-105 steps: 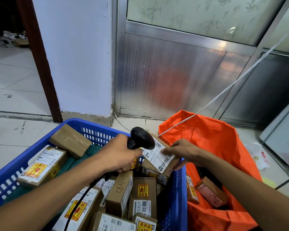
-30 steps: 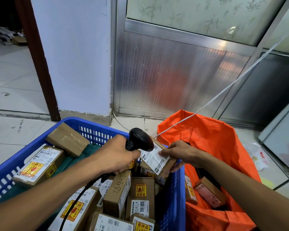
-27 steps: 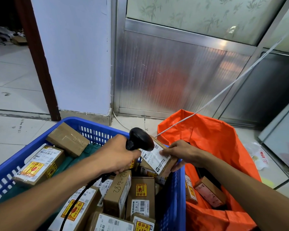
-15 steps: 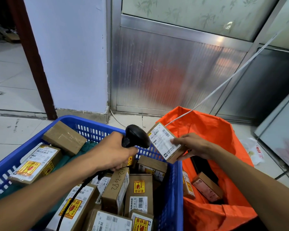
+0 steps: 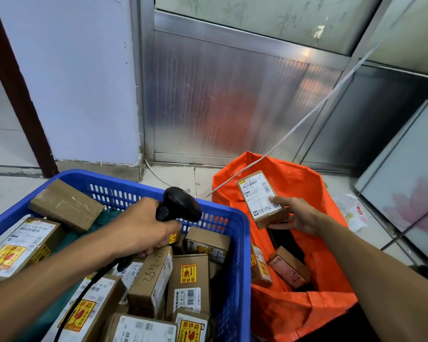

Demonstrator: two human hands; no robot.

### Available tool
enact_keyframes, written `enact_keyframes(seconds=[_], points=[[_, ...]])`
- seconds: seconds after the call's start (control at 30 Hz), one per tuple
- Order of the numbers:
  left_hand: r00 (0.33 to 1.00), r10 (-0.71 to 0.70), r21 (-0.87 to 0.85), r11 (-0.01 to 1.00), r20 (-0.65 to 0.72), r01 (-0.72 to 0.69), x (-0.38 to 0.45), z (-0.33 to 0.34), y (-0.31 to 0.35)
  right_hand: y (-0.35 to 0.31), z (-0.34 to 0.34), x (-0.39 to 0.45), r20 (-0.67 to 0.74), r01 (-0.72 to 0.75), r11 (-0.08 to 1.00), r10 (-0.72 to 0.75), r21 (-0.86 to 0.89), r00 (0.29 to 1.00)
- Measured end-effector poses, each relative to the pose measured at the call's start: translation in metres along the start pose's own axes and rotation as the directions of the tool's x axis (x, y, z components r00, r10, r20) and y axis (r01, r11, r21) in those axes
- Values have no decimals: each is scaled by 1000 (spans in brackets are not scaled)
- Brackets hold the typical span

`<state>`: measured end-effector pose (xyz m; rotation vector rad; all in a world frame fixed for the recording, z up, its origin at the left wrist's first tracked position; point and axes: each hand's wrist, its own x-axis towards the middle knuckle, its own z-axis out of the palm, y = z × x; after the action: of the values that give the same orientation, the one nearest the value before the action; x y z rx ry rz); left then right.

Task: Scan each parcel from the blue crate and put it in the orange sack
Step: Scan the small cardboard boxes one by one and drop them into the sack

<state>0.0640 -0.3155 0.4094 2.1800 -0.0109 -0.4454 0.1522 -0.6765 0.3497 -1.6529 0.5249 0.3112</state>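
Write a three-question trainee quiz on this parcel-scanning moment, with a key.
1. True or false: the left hand grips the scanner.
2. The parcel in the right hand is held over: A) the blue crate, B) the orange sack, C) the floor.
3. Fill in: the held parcel's white ____ faces the camera.

Key: 1 true; 2 B; 3 label.

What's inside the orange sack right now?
Two label-bearing parcels lie inside the orange sack, against something dark. The right hand holds another parcel above the opening. Deeper contents are hidden.
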Motion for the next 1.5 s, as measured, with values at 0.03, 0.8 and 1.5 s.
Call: enact_keyframes(seconds=[0.03, 0.8, 1.5], points=[[1000, 3, 8, 1000, 0, -3, 1, 1, 0, 2, -3, 2, -16, -1, 1000, 2, 17, 1000], [1000, -4, 29, 1000, 26, 3, 20, 20, -4, 67, -4, 32, -378, -330, 637, 65, -696, 923], [1000, -15, 10, 1000, -8, 15, 42, 24, -19, 144, 9, 83, -542, -458, 520, -12, -721, 840]])
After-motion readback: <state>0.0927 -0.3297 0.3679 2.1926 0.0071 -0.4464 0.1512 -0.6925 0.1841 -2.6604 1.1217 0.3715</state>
